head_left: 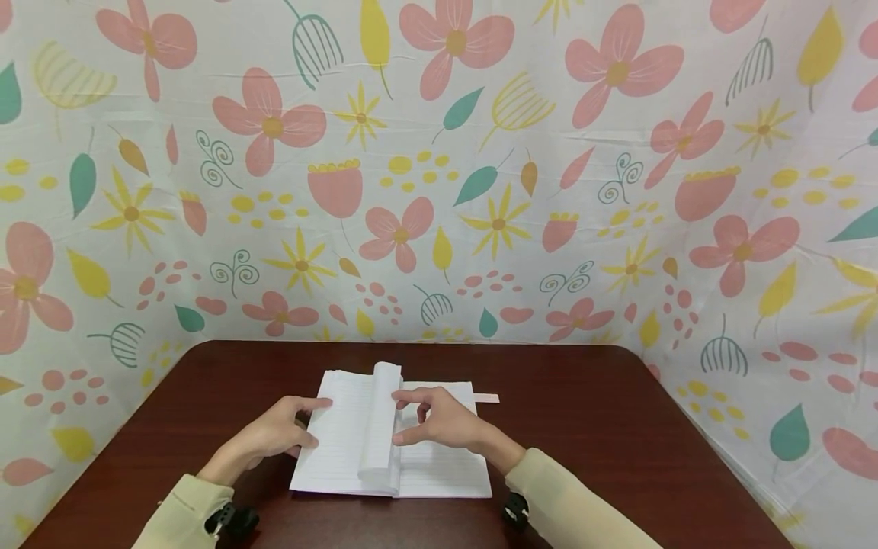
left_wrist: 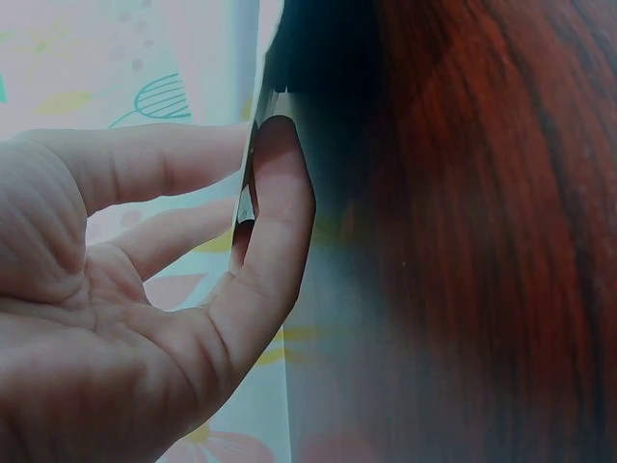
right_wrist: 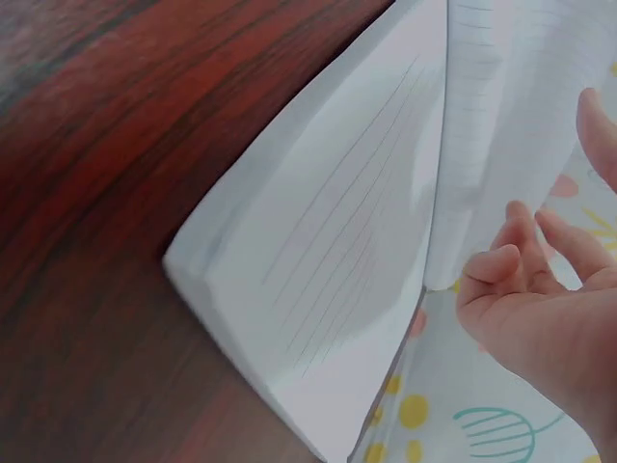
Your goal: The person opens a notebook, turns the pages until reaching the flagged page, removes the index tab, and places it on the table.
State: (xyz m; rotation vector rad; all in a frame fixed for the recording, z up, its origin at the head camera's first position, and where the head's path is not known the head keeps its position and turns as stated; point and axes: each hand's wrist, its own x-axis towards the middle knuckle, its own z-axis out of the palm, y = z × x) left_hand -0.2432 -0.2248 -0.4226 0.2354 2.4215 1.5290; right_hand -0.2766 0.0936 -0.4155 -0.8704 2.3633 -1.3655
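Note:
An open notebook with white ruled pages lies on the table in the head view. My left hand grips its left edge; in the left wrist view, that hand has fingers on both sides of the thin cover edge. A curled page stands up near the spine, rolled over toward the left. Against its right side, my right hand reaches with index finger and thumb extended and spread. The right wrist view has the right hand beside the raised page, its other fingers bent.
The dark reddish-brown table extends around the notebook. A pale strip sticks out from the notebook's right edge. Behind and beside the table hangs a white cloth with flowers and leaves. Both wrists wear black straps by the sleeves.

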